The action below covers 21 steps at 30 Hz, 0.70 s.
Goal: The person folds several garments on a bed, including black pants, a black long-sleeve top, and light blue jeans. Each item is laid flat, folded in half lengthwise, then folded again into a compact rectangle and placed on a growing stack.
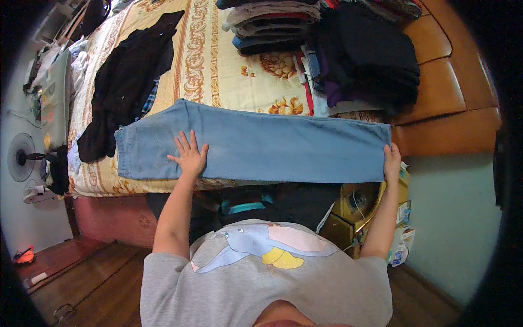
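Note:
A pair of light blue jeans (pixel 282 147), doubled lengthwise with one leg over the other, lies across the near edge of the bed. Its waistband (pixel 122 153) points left and the leg hems are at the right. My left hand (pixel 190 155) rests flat on the upper part of the jeans, fingers spread, gripping nothing. At the other end my right hand (pixel 392 163) holds the hem, fingers on top of the cloth and the thumb out of sight.
A dark garment (pixel 126 81) is spread on the patterned bedspread (pixel 241 90) at the left. Folded clothes stand in a grey stack (pixel 271 24) and a dark stack (pixel 372 61), near the brown padded headboard (pixel 437 90). A fan (pixel 22 157) is at far left; a gold-coloured cabinet (pixel 347 220) stands below right.

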Available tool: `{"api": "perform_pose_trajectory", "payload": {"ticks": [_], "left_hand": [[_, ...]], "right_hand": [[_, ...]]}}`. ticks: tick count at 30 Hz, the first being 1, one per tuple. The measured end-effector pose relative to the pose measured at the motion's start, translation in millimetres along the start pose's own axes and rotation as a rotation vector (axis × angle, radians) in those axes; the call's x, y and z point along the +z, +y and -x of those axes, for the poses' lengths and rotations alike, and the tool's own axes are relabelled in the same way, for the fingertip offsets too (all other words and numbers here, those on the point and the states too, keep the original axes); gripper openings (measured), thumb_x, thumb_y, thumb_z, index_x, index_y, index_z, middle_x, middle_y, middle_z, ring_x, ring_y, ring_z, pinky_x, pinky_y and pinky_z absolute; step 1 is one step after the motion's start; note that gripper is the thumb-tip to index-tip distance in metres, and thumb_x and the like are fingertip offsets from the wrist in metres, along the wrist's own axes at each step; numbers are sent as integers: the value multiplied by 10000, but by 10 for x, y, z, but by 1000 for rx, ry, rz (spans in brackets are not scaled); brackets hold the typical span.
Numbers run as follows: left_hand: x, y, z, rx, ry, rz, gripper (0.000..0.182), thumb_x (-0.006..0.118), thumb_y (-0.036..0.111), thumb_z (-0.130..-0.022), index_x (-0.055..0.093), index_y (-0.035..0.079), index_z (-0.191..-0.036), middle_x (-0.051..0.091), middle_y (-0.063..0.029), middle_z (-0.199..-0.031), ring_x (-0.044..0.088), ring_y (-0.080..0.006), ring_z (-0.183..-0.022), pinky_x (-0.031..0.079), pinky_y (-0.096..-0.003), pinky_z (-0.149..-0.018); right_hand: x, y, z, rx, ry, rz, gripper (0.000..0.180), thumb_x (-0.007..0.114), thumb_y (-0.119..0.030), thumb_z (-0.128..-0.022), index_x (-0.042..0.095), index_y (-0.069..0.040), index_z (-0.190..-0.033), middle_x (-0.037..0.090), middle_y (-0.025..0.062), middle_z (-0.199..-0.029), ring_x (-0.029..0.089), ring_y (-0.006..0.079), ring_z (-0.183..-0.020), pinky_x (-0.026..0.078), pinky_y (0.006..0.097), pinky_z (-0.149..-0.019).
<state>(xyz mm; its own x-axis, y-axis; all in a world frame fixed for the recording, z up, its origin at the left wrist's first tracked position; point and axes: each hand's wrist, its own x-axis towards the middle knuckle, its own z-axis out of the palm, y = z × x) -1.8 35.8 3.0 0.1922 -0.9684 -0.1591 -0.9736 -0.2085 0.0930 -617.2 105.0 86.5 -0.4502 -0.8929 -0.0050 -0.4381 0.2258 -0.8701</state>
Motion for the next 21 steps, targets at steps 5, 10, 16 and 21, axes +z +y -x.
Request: {"api": "perform_pose_trajectory", "payload": {"ticks": [5,10,16,21], "left_hand": [[-97,969,266,504,-63,102,734,539,429,-839,244,96,-1422,157,-123,-1505,104,-282,-1399,58,-686,-1008],[33,2089,746,952,-186,282,691,514,413,-872,258,58,-1407,208,-150,-1483,158,-299,-1384,103,-588,-1069],[42,2024,704,890,-274,504,664,443,451,-913,260,44,-1404,269,-159,-1457,262,-316,-1343,209,-544,-1056],[-346,1640,660,387,-804,1427,698,395,570,-897,338,67,-1378,455,-145,-1336,480,-279,-1189,389,-430,-976]], "right_hand": [[-18,-445,104,-16,-51,-128,228,506,-167,-915,566,26,-1022,607,50,-937,539,115,-849,430,262,-783],[82,-925,181,66,-112,-109,221,504,-179,-919,564,13,-1011,612,35,-914,542,109,-817,441,265,-753],[504,-1711,446,-13,-355,-444,238,519,-170,-924,546,17,-1070,627,53,-959,572,93,-842,464,249,-767],[1141,-2204,650,-3,-453,-645,276,533,-175,-916,512,10,-1120,615,69,-1001,575,111,-869,475,278,-780]]}}
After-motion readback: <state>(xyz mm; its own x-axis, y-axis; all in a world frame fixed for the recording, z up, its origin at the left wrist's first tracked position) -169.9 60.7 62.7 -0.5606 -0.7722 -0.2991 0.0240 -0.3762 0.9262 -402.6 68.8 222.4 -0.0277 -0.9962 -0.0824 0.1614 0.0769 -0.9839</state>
